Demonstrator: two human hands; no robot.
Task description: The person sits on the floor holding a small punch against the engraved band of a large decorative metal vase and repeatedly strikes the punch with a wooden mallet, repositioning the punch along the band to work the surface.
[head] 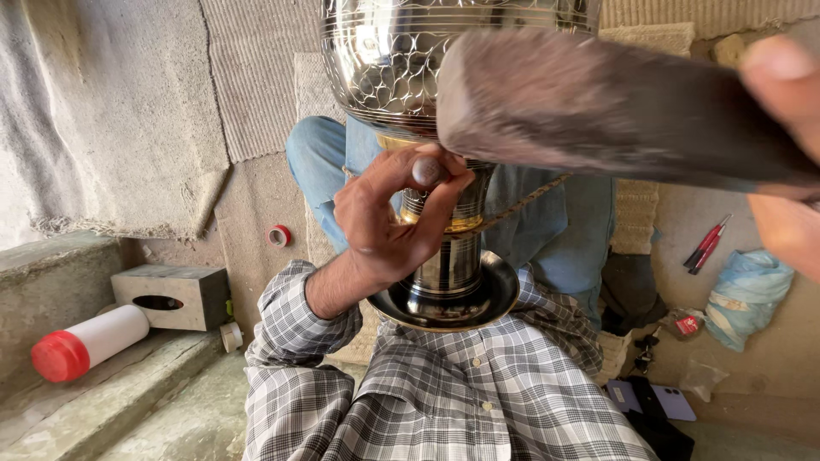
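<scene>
— Where's the vessel?

— The engraved metal goblet-shaped vessel (pixel 444 128) lies tilted across the person's lap, its round foot (pixel 446 299) against the plaid shirt (pixel 461 393), its patterned bowl pointing away.

— And the hands?

— The left hand (pixel 389 218) is closed around a small chisel (pixel 427 171), pressing it to the stem. The right hand (pixel 786 154), at the frame's right edge, grips a big dark hammer (pixel 598 107) held over the bowl.

— Around them?

— Jeans (pixel 547 222) under the vessel; a white bottle with a red cap (pixel 85 341) and a concrete block (pixel 171 294) at left; red screwdrivers (pixel 707 243) and a blue bag (pixel 743 294) at right.
</scene>
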